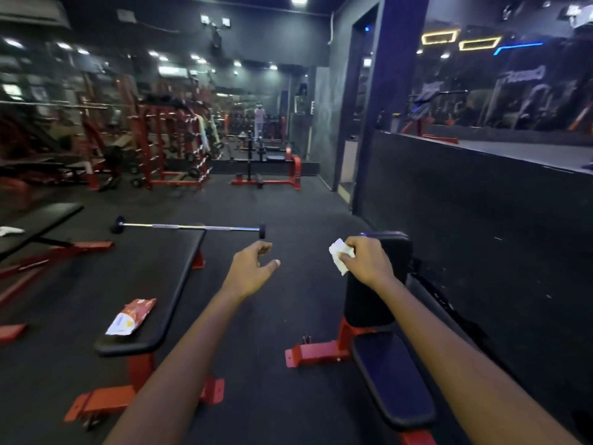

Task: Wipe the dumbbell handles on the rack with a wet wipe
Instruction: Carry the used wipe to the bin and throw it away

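Observation:
My right hand (365,261) pinches a crumpled white wet wipe (340,255) in front of me, above the upright back pad of a bench. My left hand (255,268) reaches forward over the floor with loosely curled fingers and holds nothing. A red and white wipe packet (130,317) lies on the flat bench (167,284) to my left. Far off at the back left stands a red rack (175,146) with dark weights on its pegs; its handles are too small and blurred to make out.
An adjustable bench (382,316) with red feet stands under my right arm beside a black low wall (481,213). A chrome barbell (189,226) lies on the floor past the flat bench. Another bench (41,220) with a white cloth sits at left. Open rubber floor runs ahead.

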{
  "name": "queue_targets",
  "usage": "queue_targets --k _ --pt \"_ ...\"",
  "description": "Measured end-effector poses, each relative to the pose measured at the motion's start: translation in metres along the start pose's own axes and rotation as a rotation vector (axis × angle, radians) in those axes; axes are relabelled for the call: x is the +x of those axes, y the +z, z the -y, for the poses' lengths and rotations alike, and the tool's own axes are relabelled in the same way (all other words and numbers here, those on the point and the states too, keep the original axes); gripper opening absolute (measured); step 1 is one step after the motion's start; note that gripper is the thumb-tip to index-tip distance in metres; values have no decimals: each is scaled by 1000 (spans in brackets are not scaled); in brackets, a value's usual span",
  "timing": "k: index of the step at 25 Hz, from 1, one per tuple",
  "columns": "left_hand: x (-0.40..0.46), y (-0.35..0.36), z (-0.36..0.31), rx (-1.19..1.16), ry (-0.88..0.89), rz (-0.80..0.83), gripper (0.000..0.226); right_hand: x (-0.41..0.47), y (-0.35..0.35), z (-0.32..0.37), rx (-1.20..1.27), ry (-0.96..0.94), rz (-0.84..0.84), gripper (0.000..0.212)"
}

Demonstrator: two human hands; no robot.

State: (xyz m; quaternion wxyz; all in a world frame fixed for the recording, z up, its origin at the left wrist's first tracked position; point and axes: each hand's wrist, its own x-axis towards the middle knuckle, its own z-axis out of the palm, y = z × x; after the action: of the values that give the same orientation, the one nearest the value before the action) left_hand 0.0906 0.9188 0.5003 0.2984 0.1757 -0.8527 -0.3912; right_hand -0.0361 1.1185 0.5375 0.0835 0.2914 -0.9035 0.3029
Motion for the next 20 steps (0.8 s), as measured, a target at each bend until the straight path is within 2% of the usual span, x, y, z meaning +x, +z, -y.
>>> queue_targets --k 7,11,20 --pt "74 -65 75 36 -44 -101 40 87 81 78 -22 -111 67 25" --pt "129 -99 113 39 -66 -105 36 139 118 119 21 -118 61 26" --pt "228 -112 182 90 -79 -134 37 249 194 151 44 -128 100 26"
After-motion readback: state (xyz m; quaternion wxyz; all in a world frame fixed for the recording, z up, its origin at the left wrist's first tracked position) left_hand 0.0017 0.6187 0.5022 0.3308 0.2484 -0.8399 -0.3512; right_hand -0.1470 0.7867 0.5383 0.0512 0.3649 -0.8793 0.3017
